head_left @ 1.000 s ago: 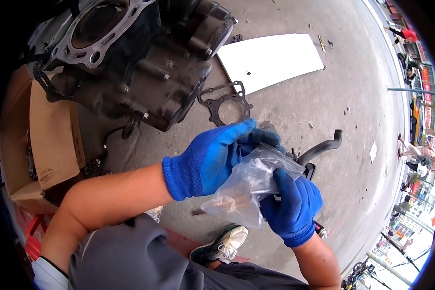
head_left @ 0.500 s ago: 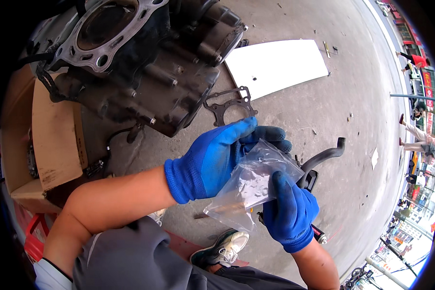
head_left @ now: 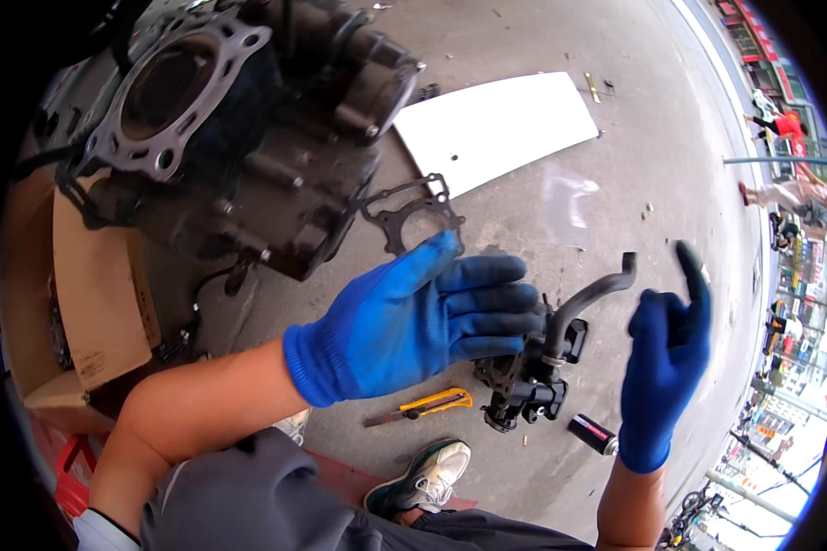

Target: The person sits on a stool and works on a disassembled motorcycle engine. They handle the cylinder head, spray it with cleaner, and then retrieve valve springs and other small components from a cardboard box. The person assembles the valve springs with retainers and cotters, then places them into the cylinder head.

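My left hand (head_left: pixel 413 312), in a blue work glove with darkened fingertips, is palm up with its fingers stretched out. Nothing shows on the palm. My right hand (head_left: pixel 666 358), gloved alike, is off to the right with its index finger extended and the other fingers partly bent; nothing is visible in it. Beyond the hands is a blurred clear plastic bag (head_left: pixel 570 204), apart from both; I cannot tell if it is airborne or on the ground. Under my left fingertips, partly hidden, lies a black engine part (head_left: pixel 531 390) with a curved rubber hose (head_left: pixel 588 296).
A large engine block (head_left: pixel 239 184) with an open cylinder fills the upper left, beside a cardboard box (head_left: pixel 101 285). A flat metal gasket (head_left: pixel 400 225), a white panel (head_left: pixel 501 129), a yellow utility knife (head_left: pixel 432 404) and a spray can (head_left: pixel 594 434) lie on the concrete. People stand at far right.
My right hand has let go of the plastic bag and swung right. The bag is now farther off, past the hose. My left hand has flattened out, palm up.
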`<state>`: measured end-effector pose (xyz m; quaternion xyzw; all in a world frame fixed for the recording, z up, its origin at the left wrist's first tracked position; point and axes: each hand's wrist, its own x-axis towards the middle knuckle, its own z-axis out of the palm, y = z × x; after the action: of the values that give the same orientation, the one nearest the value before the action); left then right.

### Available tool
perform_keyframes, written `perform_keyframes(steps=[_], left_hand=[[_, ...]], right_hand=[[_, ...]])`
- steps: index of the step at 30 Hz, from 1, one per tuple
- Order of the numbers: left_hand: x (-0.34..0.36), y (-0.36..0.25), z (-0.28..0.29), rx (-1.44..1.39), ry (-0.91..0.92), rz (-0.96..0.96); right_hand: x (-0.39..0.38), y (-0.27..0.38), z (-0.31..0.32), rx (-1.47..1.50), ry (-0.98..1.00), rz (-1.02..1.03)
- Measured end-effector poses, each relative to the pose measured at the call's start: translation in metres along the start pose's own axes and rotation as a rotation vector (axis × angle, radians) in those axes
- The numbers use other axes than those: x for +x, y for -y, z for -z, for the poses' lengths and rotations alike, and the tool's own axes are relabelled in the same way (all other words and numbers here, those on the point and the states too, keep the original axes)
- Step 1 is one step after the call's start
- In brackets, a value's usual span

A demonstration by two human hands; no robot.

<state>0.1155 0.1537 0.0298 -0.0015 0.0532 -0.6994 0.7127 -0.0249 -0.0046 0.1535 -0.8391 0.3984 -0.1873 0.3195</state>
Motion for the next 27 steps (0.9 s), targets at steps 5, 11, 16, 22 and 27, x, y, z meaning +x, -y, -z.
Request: perform_keyframes(steps=[5, 11, 16, 22, 27], left_hand=[[-0.02, 0.011, -0.001, 0.247, -0.193, 0.107], [-0.019, 0.018, -0.001, 0.276, -0.277, 0.138], [-0.01, 0.029, 0.002, 0.354, -0.27, 0.134], [-0.022, 0.025, 0.02, 0.323, -0.171, 0.125], [-0.019, 0.035, 0.021, 0.279, -0.248, 0.198]], right_hand=[[-0.02, 0.003, -0.039, 0.221, 0.63, 0.256], [-0.04, -0.014, -0.051, 0.004, 0.611, 0.329], [-0.049, -0.034, -0.054, 0.009, 0.532, 0.462], [-0.047, -0.013, -0.062, -0.401, 0.581, 0.571], [-0.055, -0.022, -0.056, -0.553, 0.523, 0.611]])
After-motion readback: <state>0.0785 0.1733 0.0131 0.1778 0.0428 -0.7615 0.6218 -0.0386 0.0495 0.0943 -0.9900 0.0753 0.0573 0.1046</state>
